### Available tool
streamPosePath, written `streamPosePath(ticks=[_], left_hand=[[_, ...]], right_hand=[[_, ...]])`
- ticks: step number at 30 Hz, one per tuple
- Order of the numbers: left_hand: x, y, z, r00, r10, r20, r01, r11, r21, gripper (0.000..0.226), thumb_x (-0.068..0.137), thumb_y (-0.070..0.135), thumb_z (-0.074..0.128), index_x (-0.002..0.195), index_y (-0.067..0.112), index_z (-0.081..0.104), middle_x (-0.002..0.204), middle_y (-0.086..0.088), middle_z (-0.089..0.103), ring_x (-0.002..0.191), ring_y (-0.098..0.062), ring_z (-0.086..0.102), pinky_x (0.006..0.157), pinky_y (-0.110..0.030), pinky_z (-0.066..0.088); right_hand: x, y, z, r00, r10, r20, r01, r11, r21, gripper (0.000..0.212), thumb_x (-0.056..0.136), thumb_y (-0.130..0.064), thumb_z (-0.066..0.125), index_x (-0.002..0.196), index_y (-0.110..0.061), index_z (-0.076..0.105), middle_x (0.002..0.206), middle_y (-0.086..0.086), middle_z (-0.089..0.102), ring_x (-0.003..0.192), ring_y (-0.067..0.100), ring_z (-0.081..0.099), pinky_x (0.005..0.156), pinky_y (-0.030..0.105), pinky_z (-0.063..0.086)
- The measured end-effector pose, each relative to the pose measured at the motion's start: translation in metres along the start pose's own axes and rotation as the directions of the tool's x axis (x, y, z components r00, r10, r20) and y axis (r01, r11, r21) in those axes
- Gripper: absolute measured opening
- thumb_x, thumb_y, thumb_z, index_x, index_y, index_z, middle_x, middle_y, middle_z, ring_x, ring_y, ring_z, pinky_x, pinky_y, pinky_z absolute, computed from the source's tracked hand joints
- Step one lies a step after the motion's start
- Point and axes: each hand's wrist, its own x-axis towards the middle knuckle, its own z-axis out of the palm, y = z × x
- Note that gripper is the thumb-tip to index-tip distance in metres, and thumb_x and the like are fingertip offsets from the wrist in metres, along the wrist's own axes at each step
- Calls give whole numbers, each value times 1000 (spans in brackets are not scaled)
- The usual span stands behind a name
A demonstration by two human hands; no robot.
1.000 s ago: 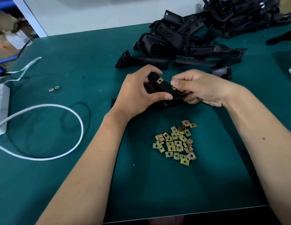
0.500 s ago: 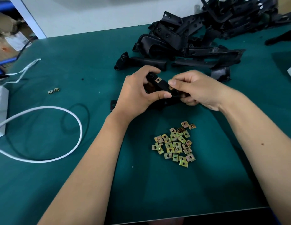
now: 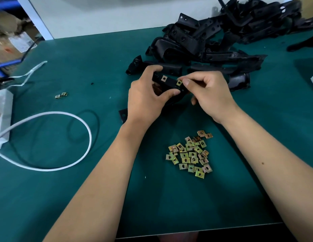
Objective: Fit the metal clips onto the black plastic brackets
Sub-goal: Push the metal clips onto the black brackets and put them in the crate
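My left hand (image 3: 146, 97) grips a black plastic bracket (image 3: 170, 83) just above the green mat. One brass-coloured metal clip (image 3: 164, 78) sits on the bracket's upper edge. My right hand (image 3: 207, 91) pinches a second clip (image 3: 179, 82) against the same edge, thumb and forefinger closed on it. The bracket's lower part is hidden behind my hands; one end (image 3: 123, 116) shows by my left wrist. A heap of several loose clips (image 3: 190, 152) lies on the mat nearer to me, between my forearms.
A big pile of black brackets (image 3: 213, 41) fills the back right of the table. Two stray clips (image 3: 61, 95) lie at the left. A white cable (image 3: 64, 140) loops from a white power strip (image 3: 2, 116) at the left edge. The table's front edge (image 3: 196, 232) is close.
The second clip now shows on the bracket's edge under my right fingertips; earlier my fingers covered it. Both hands stay on the bracket.
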Motion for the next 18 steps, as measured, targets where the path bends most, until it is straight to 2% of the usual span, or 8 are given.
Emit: streamPosePath(ticks=[3, 7, 10, 13, 18], left_hand=[[0, 2, 1, 1000, 5, 13, -5, 1000, -1, 68, 71, 49, 88, 129, 28, 60, 100, 11, 72, 91, -10, 66, 88, -38, 56], [-1, 2, 0, 1000, 7, 23, -7, 1000, -10, 68, 70, 48, 89, 128, 28, 60, 97, 10, 73, 89, -10, 67, 85, -39, 58], [-1, 2, 1, 1000, -11, 12, 11, 1000, -12, 68, 69, 47, 90, 127, 29, 61, 89, 12, 71, 84, -7, 67, 82, -38, 59], [-2, 3, 1, 1000, -14, 10, 14, 1000, -5, 67, 69, 48, 90, 127, 31, 61, 84, 14, 70, 80, -2, 66, 79, -37, 60], [-3, 5, 1, 1000, -18, 10, 18, 1000, 12, 67, 67, 48, 92, 125, 33, 60, 78, 13, 68, 74, -5, 66, 74, -38, 60]], right_hand=[[0, 0, 0, 1000, -16, -14, 16, 999, -31, 16, 99, -17, 66, 103, -17, 81, 97, -8, 78, 66, 34, 66, 54, 36, 54], [-1, -3, 1, 998, -68, 6, 68, 993, -93, 15, 99, -16, 65, 101, -14, 80, 91, -6, 75, 62, 14, 64, 57, 29, 51], [-3, -5, 2, 998, -63, 18, 65, 993, -101, 17, 100, -15, 63, 101, -12, 79, 90, -2, 73, 59, 21, 63, 58, 34, 52], [-4, -7, 3, 999, -31, 16, 32, 997, -69, 19, 102, -13, 60, 103, -10, 79, 92, 0, 72, 70, 29, 65, 60, 38, 55], [-4, -8, 1, 996, -78, 54, 84, 989, -119, 19, 100, -12, 60, 97, -7, 78, 83, -13, 64, 72, 2, 59, 73, 28, 46]])
